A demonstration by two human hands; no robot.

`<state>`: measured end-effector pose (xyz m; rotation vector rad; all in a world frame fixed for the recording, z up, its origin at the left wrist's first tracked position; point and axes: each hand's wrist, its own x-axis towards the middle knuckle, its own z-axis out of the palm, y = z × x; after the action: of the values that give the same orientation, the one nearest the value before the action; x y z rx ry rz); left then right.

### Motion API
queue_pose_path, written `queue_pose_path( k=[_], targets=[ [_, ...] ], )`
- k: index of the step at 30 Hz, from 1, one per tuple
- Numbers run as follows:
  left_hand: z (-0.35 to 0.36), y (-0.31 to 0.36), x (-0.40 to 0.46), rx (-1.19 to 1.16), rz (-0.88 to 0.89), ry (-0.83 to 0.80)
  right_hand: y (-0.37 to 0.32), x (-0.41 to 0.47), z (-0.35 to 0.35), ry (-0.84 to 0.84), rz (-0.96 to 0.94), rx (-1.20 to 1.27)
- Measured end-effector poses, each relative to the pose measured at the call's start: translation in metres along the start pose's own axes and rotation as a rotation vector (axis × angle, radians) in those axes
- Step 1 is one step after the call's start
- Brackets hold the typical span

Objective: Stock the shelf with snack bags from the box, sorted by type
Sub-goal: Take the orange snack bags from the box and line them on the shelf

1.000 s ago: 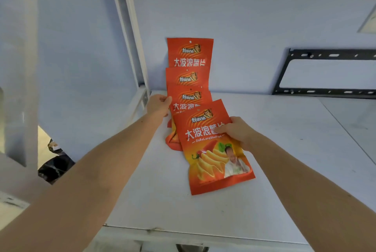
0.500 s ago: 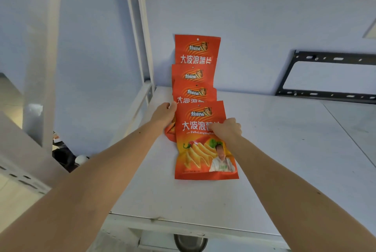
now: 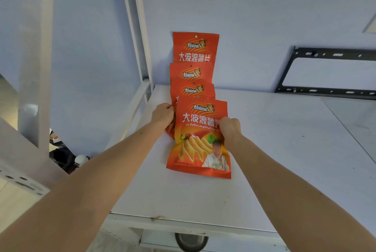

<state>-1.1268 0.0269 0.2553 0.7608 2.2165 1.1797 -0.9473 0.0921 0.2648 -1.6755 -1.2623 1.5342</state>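
Several orange chip bags stand in a row on the white shelf point(image 3: 284, 150), overlapping one behind another toward the wall; the rearmost bag point(image 3: 195, 47) leans upright against it. The front bag point(image 3: 200, 139) leans on the one behind it, its bottom edge on the shelf. My right hand point(image 3: 228, 127) grips the front bag's right edge with curled fingers. My left hand point(image 3: 162, 114) is at its left edge, fingers curled onto the side of the bags just behind it. The box is out of view.
A white shelf upright point(image 3: 138, 34) rises left of the bags. A black metal bracket point(image 3: 325, 72) is fixed to the wall at the back right. A round metal object point(image 3: 191, 241) shows below the shelf's front edge. Dark items lie low at the left point(image 3: 63, 156).
The front bag has gone from tilted and skewed to straight and lined up with the row. My left hand slid down to its left edge; my right hand kept its grip.
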Motion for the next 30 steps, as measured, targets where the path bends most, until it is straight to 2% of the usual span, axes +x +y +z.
queue_pose_path(
  k=[4, 8, 13, 16, 21, 25, 30],
  targets=[
    [-0.002, 0.0, -0.002, -0.045, -0.023, -0.068, 0.004, -0.002, 0.008, 0.068, -0.132, -0.195],
    [-0.003, -0.001, -0.004, -0.073, -0.041, -0.083, 0.005, -0.005, 0.022, 0.133, -0.121, -0.314],
    [-0.002, -0.011, -0.005, 0.227, 0.135, 0.011, 0.002, -0.011, 0.032, 0.136, -0.102, -0.401],
    [0.0, -0.014, -0.005, 0.245, 0.111, -0.048, 0.003, -0.009, 0.035, 0.11, -0.103, -0.445],
    [0.0, -0.012, -0.002, 0.318, 0.096, -0.03, 0.004, -0.006, 0.032, 0.103, -0.101, -0.468],
    [-0.007, -0.002, 0.0, 0.341, 0.123, 0.035, 0.001, -0.005, 0.021, 0.144, -0.147, -0.508],
    [-0.013, 0.024, -0.003, 0.551, 0.264, 0.152, -0.002, -0.005, 0.003, 0.135, -0.196, -0.513]
  ],
)
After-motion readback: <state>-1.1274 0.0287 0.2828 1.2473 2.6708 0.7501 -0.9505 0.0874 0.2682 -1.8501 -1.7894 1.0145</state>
